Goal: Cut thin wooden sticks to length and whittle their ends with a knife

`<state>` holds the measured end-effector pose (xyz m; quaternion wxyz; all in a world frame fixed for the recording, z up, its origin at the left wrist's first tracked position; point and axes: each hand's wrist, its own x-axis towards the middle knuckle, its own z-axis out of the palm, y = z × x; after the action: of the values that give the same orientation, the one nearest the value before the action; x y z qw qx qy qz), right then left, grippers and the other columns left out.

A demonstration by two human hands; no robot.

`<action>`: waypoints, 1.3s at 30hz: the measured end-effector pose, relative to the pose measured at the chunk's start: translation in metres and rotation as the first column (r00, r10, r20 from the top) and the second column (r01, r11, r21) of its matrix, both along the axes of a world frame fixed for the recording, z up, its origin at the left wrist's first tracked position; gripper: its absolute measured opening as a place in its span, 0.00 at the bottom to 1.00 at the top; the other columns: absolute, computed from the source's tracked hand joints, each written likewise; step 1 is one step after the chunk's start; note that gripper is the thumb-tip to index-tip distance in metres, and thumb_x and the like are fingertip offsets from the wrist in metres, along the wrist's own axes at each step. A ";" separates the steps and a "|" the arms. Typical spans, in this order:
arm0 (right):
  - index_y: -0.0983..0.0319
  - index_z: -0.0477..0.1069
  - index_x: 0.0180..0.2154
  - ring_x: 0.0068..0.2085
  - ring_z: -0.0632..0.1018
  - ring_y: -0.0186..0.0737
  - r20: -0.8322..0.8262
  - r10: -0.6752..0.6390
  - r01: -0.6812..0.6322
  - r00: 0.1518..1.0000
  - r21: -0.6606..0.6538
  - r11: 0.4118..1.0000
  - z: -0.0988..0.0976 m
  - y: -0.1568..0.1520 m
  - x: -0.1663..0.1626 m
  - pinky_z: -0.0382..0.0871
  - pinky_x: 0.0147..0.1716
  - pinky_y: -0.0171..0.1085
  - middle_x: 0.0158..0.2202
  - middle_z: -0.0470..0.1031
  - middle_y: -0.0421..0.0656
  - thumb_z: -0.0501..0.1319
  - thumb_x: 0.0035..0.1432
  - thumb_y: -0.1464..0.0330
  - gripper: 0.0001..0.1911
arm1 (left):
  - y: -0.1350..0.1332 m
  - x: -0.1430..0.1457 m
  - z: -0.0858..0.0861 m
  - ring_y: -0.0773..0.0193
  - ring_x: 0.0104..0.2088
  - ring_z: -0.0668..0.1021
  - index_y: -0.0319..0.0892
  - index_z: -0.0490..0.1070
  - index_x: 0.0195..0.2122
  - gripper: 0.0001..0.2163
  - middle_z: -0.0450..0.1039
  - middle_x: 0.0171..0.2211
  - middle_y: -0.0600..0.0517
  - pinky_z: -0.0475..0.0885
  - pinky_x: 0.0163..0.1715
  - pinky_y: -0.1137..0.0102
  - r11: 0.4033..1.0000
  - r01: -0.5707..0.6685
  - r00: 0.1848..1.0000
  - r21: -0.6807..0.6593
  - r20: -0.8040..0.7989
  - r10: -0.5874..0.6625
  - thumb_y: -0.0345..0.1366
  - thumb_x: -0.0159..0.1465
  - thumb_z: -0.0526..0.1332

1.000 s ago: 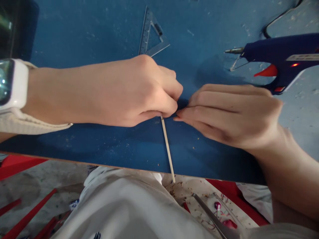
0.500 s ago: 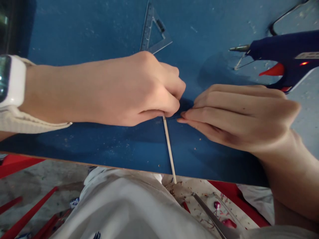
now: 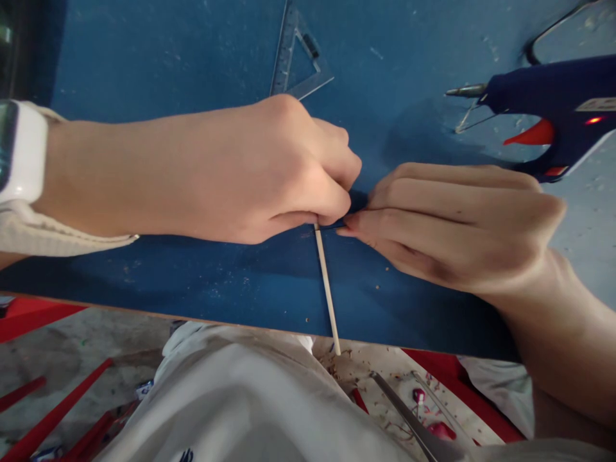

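A thin pale wooden stick runs down from under my left hand, its lower end sticking out past the table edge. Thumb and fingers of that hand are closed on the stick's upper part, which they hide. Just to the right, my right hand pinches a thin dark strand that stretches to the stick near my left fingertips. Whether the strand is thread or wire I cannot tell. The two hands are close together but apart.
On the blue table, a clear set square lies beyond my left hand. A blue glue gun with a red trigger and lit red light stands at the right, nozzle pointing left. Red metal bars and littered floor show below the table edge.
My right hand has moved slightly left, nearer the stick. My left hand and the stick have hardly moved.
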<state>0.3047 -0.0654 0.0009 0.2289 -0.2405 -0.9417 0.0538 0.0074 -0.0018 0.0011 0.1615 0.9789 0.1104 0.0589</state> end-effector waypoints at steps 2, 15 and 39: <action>0.56 0.74 0.39 0.40 0.83 0.41 0.043 0.055 -0.059 0.998 0.107 0.993 -0.001 0.000 -0.004 0.84 0.38 0.44 0.37 0.79 0.38 0.73 0.83 0.75 0.17 | -0.001 0.000 0.001 0.58 0.52 0.89 0.49 0.88 0.49 0.29 0.86 0.53 0.52 0.92 0.61 0.55 1.000 -0.009 1.000 0.014 -0.019 0.009 0.38 0.89 0.43; 0.55 0.76 0.42 0.42 0.85 0.40 0.143 0.017 -0.034 0.990 0.116 0.993 0.004 0.000 0.001 0.85 0.41 0.42 0.40 0.82 0.38 0.71 0.89 0.67 0.15 | -0.001 -0.008 0.002 0.58 0.55 0.89 0.49 0.90 0.55 0.29 0.86 0.55 0.52 0.90 0.66 0.53 0.994 0.016 0.998 -0.105 0.069 -0.009 0.42 0.92 0.44; 0.54 0.79 0.52 0.40 0.86 0.41 0.029 -0.002 0.001 1.000 0.060 0.998 0.001 -0.002 0.011 0.79 0.34 0.44 0.40 0.84 0.36 0.74 0.85 0.71 0.07 | -0.002 -0.011 0.005 0.62 0.49 0.86 0.46 0.86 0.50 0.33 0.82 0.52 0.51 0.84 0.46 0.61 0.996 0.043 0.999 0.077 -0.013 -0.042 0.41 0.94 0.38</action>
<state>0.3156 -0.0677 0.0021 0.2225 -0.2350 -0.9459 0.0218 -0.0034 -0.0041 0.0060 0.1241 0.9868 0.0883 0.0542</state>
